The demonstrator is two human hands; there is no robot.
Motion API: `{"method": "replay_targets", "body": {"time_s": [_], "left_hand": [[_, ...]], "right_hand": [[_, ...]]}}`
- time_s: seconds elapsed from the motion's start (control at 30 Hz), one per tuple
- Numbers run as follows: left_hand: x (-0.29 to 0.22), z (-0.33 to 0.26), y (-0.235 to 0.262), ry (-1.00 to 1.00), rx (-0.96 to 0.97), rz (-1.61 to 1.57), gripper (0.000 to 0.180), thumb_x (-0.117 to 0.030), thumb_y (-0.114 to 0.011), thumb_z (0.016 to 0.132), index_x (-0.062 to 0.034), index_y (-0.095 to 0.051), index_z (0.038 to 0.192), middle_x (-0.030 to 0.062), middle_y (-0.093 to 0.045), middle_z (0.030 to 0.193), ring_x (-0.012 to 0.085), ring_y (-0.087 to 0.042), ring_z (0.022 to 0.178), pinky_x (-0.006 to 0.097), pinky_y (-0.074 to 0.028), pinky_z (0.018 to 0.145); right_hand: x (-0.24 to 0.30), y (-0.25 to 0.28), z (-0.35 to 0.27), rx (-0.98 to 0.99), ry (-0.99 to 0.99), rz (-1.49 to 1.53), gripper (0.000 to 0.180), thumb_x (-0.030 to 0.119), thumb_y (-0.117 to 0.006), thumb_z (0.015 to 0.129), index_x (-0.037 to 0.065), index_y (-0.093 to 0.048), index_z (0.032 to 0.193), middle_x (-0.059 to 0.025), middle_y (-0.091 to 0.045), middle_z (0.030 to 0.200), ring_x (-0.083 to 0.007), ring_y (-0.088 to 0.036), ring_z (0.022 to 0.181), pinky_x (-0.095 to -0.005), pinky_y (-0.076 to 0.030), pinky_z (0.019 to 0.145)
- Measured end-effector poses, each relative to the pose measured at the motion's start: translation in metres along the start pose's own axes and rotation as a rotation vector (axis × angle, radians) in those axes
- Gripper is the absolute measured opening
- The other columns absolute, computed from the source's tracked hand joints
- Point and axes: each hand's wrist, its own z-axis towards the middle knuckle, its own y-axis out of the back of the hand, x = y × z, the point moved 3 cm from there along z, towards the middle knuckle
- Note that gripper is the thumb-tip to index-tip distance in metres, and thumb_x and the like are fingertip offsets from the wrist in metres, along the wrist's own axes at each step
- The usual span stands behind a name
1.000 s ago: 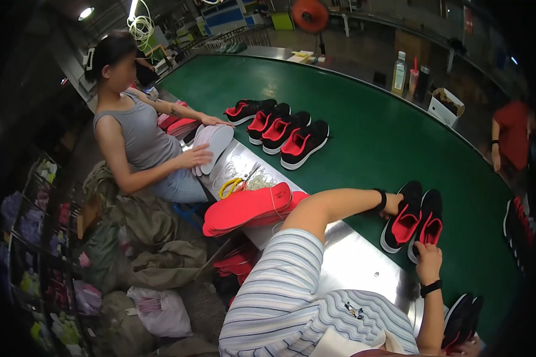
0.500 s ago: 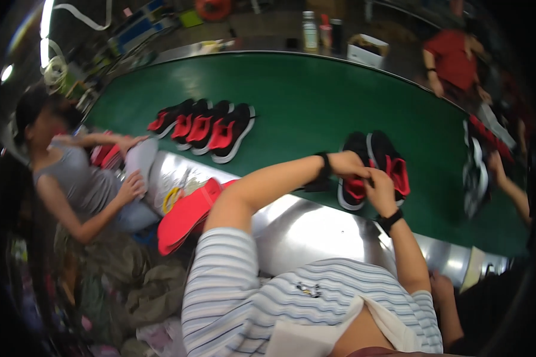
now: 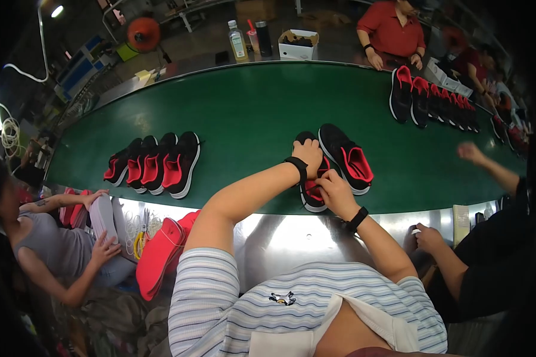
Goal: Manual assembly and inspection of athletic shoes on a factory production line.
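Two black sneakers with red linings and white soles lie side by side on the green work surface in front of me. My left hand (image 3: pixel 308 154) is closed over the front part of the nearer-left sneaker (image 3: pixel 311 201). At that sneaker's opening, my right hand (image 3: pixel 335 193) has thumb and fingers pinched together. What lies between those fingertips is too small to make out. The other sneaker (image 3: pixel 338 144) stands just right of my hands, tilted, its red opening toward me; neither hand grips it.
Several matching sneakers (image 3: pixel 183 163) stand in a row at left, and another row (image 3: pixel 402 98) at far right. Red insoles (image 3: pixel 161 256) lie on the metal edge (image 3: pixel 280 238). Co-workers sit on both sides; one stands across. A bottle (image 3: pixel 237 41) and white box (image 3: pixel 298 46) are behind.
My view has turned toward the right, bringing the far-right row into sight. My hands, close together before, are slightly apart: the left over the shoe's front, the right at its opening.
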Motion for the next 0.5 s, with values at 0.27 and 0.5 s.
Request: {"method": "replay_targets", "body": {"time_s": [0.27, 0.5], "left_hand": [[0.119, 0.036, -0.047, 0.315, 0.239, -1.183, 0.012, -0.005, -0.067, 0.073, -0.0067, -0.067, 0.084, 0.0033, -0.065, 0.074, 0.0151, -0.063, 0.063, 0.031, -0.052, 0.052], [0.005, 0.028, 0.0, -0.331, -0.289, -0.108, 0.02, -0.012, -0.058, 0.072, -0.0138, -0.067, 0.09, 0.0159, -0.054, 0.102, 0.0332, -0.059, 0.088, 0.042, -0.05, 0.075]], "right_hand": [[-0.011, -0.019, 0.029, 0.425, 0.012, -0.139, 0.011, 0.002, -0.06, 0.065, 0.009, -0.069, 0.067, -0.0104, -0.06, 0.08, -0.0283, -0.062, 0.074, -0.0362, -0.051, 0.068], [-0.084, -0.109, 0.021, 0.22, -0.064, -0.712, 0.021, 0.017, -0.051, 0.079, 0.009, -0.068, 0.085, -0.0126, -0.066, 0.096, -0.0272, -0.061, 0.089, -0.0469, -0.044, 0.08]]}}
